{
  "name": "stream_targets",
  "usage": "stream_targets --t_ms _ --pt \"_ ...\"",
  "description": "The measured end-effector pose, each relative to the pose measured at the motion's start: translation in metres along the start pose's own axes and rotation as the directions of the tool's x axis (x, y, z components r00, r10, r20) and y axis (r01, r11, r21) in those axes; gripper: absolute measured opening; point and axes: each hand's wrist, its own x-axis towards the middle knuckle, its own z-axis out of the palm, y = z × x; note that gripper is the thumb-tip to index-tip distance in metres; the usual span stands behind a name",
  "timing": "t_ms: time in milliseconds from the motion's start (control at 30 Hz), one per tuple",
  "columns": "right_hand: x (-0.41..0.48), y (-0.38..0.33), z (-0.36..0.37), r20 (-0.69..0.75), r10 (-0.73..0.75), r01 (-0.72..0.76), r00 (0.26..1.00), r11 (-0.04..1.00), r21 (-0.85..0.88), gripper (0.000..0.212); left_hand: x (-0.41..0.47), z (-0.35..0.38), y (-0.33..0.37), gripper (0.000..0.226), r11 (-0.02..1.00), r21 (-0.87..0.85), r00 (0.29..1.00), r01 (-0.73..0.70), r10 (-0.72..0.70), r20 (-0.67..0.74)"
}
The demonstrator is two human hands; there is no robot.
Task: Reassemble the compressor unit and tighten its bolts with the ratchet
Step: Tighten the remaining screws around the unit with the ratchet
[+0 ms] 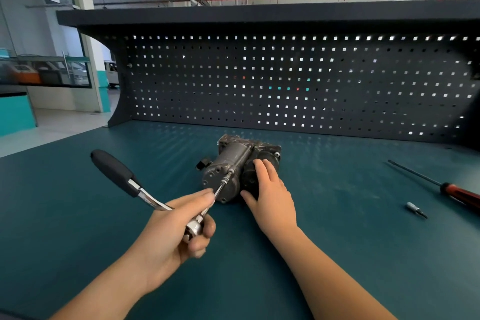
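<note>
The compressor unit (228,161) is laid on its side on the green counter (337,241), in front of the perforated back panel (285,80). To the left of the unit the ratchet (145,196) is grasped at its head by the clenched left grip (176,221), with the black handle raised up and away. The unit's dark round housing is pressed by the right grip (270,195), which is released, its fingers laid fairly straight over the housing. Well to the right of the unit a red-handled screwdriver (446,187) is seen, and nearer the unit a small bit (415,210). A thin extension (220,187) is run from the ratchet head to a bolt (231,171) at the unit's near end.

It is judged that the socket could be slipped off the bolt if the long extension is tilted. The unit could be rolled if the steadying pressure is eased, and a thread could be crossed if the bolt is driven askew.
</note>
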Motion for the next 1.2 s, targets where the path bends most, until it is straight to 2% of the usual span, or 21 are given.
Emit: stream_targets --t_ms 100,233,533,833,900,1033,1100,1200 --pt "0.002 -0.003 0.001 0.022 0.010 -0.010 1.000 1.000 0.022 0.066 -0.001 0.002 0.003 0.057 0.999 0.022 1.000 -0.028 0.028 0.012" --pt "0.001 0.000 -0.003 0.042 -0.017 0.014 0.999 0.997 0.082 0.066 0.000 -0.003 0.004 0.042 0.998 0.065 0.999 -0.001 -0.002 0.045" --pt "0.001 0.001 -0.004 -0.006 -0.026 0.026 1.000 0.997 0.073 0.061 0.000 0.000 -0.011 0.048 0.985 0.152 0.996 -0.085 0.085 0.007" --pt "0.000 -0.003 -0.002 0.008 -0.002 0.002 1.000 0.996 0.089 0.059 0.000 -0.004 -0.010 0.055 0.957 0.260 0.991 -0.131 0.122 0.054" --pt "-0.001 -0.003 -0.001 0.005 -0.010 0.010 1.000 0.997 0.075 0.062 0.002 -0.003 -0.015 0.046 0.981 0.171 0.995 -0.097 0.095 0.020" --pt "-0.002 0.000 0.000 -0.008 -0.017 0.019 1.000 0.983 0.184 0.067 0.002 0.002 -0.018 0.047 0.984 -0.174 0.999 0.033 -0.031 0.014" --pt "-0.002 0.003 0.000 -0.046 0.010 0.003 0.999 0.958 0.287 0.063 0.001 0.003 -0.018 0.050 0.971 -0.233 0.999 0.048 -0.041 0.035" --pt "-0.001 0.007 0.001 -0.079 0.030 0.001 0.996 0.932 0.362 0.059 0.001 -0.001 -0.015 0.048 0.977 -0.211 0.999 0.045 -0.039 0.031"
